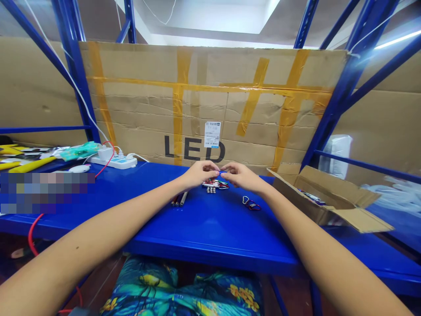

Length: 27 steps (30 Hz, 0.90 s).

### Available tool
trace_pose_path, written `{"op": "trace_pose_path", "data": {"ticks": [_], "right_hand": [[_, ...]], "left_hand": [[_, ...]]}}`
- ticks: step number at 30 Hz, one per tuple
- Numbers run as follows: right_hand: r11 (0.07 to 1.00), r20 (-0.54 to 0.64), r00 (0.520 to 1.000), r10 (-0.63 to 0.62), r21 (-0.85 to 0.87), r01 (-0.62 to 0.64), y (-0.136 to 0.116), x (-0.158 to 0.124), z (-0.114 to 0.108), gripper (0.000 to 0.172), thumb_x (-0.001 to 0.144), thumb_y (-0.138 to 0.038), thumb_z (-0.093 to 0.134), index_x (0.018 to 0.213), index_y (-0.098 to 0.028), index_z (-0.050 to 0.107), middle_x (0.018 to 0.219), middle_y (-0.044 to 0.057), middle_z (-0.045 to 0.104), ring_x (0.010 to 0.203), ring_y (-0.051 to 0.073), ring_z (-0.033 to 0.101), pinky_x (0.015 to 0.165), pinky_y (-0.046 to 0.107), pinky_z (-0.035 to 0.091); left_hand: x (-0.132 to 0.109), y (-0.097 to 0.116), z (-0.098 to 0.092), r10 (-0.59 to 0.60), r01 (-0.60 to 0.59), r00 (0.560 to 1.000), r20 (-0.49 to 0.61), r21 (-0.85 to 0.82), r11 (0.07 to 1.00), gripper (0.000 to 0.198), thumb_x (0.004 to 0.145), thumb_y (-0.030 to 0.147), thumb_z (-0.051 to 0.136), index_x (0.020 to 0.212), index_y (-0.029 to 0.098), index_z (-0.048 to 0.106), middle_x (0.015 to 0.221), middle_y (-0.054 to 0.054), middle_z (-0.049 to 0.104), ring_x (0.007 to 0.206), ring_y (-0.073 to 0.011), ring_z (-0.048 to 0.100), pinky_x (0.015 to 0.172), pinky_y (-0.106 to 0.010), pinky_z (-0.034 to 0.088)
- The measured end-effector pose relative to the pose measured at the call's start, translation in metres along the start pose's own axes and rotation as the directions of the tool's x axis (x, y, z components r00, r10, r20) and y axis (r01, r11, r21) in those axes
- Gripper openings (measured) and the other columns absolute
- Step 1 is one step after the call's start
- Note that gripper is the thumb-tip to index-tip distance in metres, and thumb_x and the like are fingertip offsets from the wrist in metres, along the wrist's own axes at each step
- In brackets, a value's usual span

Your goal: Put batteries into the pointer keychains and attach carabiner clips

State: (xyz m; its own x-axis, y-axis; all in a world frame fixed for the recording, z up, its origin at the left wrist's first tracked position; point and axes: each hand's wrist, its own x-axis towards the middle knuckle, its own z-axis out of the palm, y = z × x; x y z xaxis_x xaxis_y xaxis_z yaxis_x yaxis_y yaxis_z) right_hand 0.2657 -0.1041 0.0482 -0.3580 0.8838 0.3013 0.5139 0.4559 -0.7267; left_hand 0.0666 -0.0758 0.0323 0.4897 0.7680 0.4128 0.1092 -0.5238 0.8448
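Near the back middle of the blue table (210, 232), my left hand (201, 173) and my right hand (239, 175) meet fingertip to fingertip. Both pinch a small blue piece (222, 171) between them; its shape is too small to tell. Under and behind the fingers lie several metallic red and green items (223, 186), partly hidden. A group of small silver pieces (211, 190) sits just in front of them. Left of these, several slim tubes (179, 199) lie side by side near my left wrist. Carabiners (252, 205), one silver and one dark red, rest beside my right forearm.
An open cardboard box (315, 197) with metallic items stands on the right. A white power strip (115, 161) with cables lies at the back left, near yellow-handled tools (33, 164). Behind the table rises a large taped cardboard sheet (144, 114) between blue posts.
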Motion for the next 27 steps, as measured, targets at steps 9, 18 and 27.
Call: {"op": "trace_pose_path", "data": {"ticks": [9, 18, 27], "right_hand": [[0.997, -0.136, 0.991, -0.008, 0.080, 0.019, 0.031, 0.019, 0.002, 0.016, 0.077, -0.019, 0.062, 0.079, -0.020, 0.046, 0.065, 0.000, 0.062, 0.054, 0.012, 0.056, 0.053, 0.026, 0.044], [0.999, -0.146, 0.989, 0.024, -0.043, -0.031, 0.043, 0.033, 0.001, 0.004, 0.077, -0.010, 0.060, 0.079, -0.013, 0.062, 0.074, 0.006, 0.069, 0.067, 0.015, 0.064, 0.066, 0.027, 0.049], [0.820, -0.110, 0.992, -0.054, -0.572, -0.019, 0.051, 0.043, 0.015, 0.025, 0.080, -0.005, 0.054, 0.093, -0.012, 0.075, 0.104, 0.014, 0.073, 0.098, 0.023, 0.064, 0.086, 0.028, 0.044]], "left_hand": [[0.014, -0.017, -0.012, -0.042, 0.051, 0.994, -0.100, 0.096, 0.994, 0.010, 0.077, 0.016, 0.067, 0.086, 0.012, 0.066, 0.073, -0.003, 0.066, 0.062, -0.0103, 0.057, 0.059, -0.025, 0.045], [0.031, -0.038, -0.028, 0.008, 0.034, 0.991, -0.137, 0.298, 0.954, 0.011, 0.075, 0.017, 0.066, 0.085, 0.013, 0.069, 0.078, -0.007, 0.070, 0.074, -0.0168, 0.064, 0.071, -0.030, 0.048], [0.045, -0.068, -0.024, 0.022, 0.052, 0.988, -0.153, 0.459, 0.887, 0.009, 0.071, 0.016, 0.066, 0.080, 0.015, 0.069, 0.087, -0.007, 0.072, 0.085, -0.0203, 0.065, 0.081, -0.033, 0.049]]}}
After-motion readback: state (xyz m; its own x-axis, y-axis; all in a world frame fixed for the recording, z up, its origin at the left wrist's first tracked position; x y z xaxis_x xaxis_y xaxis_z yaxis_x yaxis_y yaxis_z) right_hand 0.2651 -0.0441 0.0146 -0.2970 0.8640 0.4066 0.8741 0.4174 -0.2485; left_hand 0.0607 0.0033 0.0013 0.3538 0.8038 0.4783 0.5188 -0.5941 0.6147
